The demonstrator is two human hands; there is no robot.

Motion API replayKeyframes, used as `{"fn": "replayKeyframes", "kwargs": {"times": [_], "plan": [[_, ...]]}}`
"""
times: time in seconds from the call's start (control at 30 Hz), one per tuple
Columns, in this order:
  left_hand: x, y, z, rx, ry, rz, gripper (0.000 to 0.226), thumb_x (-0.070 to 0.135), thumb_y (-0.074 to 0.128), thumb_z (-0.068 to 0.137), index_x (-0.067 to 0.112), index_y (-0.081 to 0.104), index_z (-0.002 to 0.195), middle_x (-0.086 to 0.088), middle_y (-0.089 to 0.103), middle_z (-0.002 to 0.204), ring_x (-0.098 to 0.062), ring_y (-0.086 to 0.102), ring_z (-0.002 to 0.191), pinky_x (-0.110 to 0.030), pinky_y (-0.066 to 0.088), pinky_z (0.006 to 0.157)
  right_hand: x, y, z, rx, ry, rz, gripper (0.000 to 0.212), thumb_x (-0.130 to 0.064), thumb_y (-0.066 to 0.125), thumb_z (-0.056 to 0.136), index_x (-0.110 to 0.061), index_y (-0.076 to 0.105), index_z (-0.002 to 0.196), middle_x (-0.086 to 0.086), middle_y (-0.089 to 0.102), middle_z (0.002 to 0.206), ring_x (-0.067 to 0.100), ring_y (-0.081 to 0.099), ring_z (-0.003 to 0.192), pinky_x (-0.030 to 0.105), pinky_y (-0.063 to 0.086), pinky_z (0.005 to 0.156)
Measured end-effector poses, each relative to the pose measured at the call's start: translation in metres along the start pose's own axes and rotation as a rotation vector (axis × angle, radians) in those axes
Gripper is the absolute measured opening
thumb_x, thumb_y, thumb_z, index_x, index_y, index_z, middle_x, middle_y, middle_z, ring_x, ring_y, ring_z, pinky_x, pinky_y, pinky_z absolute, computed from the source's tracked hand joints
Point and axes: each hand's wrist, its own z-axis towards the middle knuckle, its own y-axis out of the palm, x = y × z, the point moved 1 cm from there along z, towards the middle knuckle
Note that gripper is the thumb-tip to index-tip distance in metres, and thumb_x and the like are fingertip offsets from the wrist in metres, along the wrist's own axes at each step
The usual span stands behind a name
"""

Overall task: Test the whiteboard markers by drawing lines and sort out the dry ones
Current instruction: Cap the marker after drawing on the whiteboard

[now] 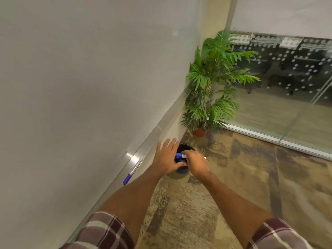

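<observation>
A large whiteboard (80,78) fills the left of the view, with a metal tray (143,151) along its lower edge. A blue-capped marker (130,174) lies in the tray. My right hand (196,163) grips another marker with a blue cap (179,155), its white end sticking out past my knuckles. My left hand (166,158) has its fingers straight and spread, and its thumb touches the held marker near the cap. Both hands hover over a dark round bin (186,148) on the floor, mostly hidden behind them.
A potted palm (213,83) in a terracotta pot stands in the corner beyond the bin. A glass partition (287,87) with a metal floor rail runs along the right. Patterned carpet (242,186) covers the floor.
</observation>
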Motion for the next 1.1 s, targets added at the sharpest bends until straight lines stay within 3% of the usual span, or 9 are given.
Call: {"fn": "replayKeyframes", "kwargs": {"times": [0.5, 0.7, 1.1], "plan": [[-0.012, 0.07, 0.166, -0.127, 0.055, -0.076, 0.089, 0.058, 0.05, 0.091, 0.013, 0.008, 0.156, -0.005, 0.01, 0.163, -0.025, 0.008, 0.149, -0.046, 0.005, 0.12, 0.104, 0.028, 0.129, -0.021, 0.052, -0.045, 0.039, -0.012, 0.065, 0.078, -0.017, 0.063, 0.117, 0.004, 0.068, 0.108, 0.024, 0.062, 0.095, 0.035, 0.05, 0.077], [-0.029, 0.116, 0.256, -0.201, -0.087, -0.109, 0.092, 0.057, 0.053, 0.09, 0.014, 0.005, 0.156, -0.003, 0.008, 0.164, -0.025, 0.007, 0.149, -0.048, 0.002, 0.121, 0.166, 0.059, 0.223, -0.014, -0.014, -0.057, 0.038, -0.004, 0.064, 0.077, -0.015, 0.067, 0.113, 0.004, 0.07, 0.106, 0.023, 0.063, 0.095, 0.033, 0.048, 0.081], [-0.057, 0.239, 0.366, -0.34, -0.321, -0.209, 0.09, 0.047, 0.058, 0.093, 0.012, 0.003, 0.156, -0.006, 0.007, 0.164, -0.027, 0.005, 0.15, -0.047, 0.005, 0.122, 0.27, 0.174, 0.359, -0.191, -0.089, -0.069, 0.036, -0.002, 0.063, 0.078, -0.014, 0.068, 0.111, 0.008, 0.069, 0.107, 0.029, 0.062, 0.097, 0.038, 0.05, 0.085]]}}
